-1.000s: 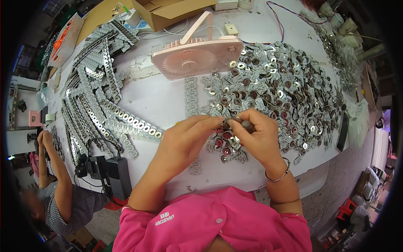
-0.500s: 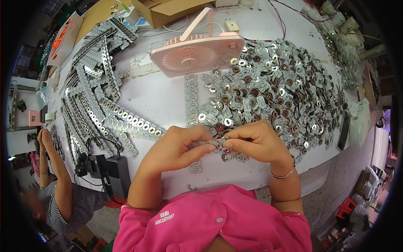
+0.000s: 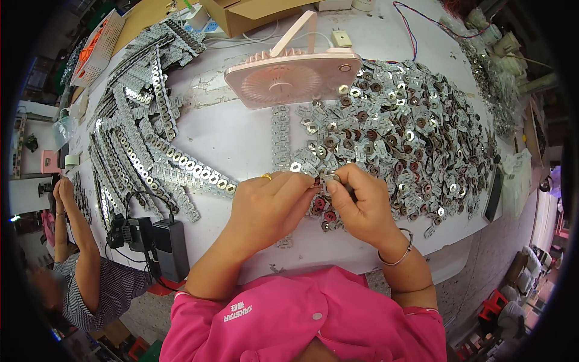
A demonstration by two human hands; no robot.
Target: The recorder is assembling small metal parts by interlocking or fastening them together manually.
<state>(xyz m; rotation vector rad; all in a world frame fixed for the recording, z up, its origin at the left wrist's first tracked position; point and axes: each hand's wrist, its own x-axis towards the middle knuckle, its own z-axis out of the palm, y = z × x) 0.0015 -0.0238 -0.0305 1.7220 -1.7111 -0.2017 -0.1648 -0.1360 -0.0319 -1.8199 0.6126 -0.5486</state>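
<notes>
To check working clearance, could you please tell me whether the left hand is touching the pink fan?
Apart: the head view shows bare white tabletop between the left hand and the pink fan.

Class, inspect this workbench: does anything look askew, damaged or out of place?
The metal strips on the left lie crisscrossed in an untidy pile, unlike the straight strip near the left hand. The tabletop looks scuffed left of the pink fan.

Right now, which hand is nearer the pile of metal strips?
Left. The left hand is just right of the pile of metal strips; the right hand is farther right, beside the heap of loose pieces.
</notes>
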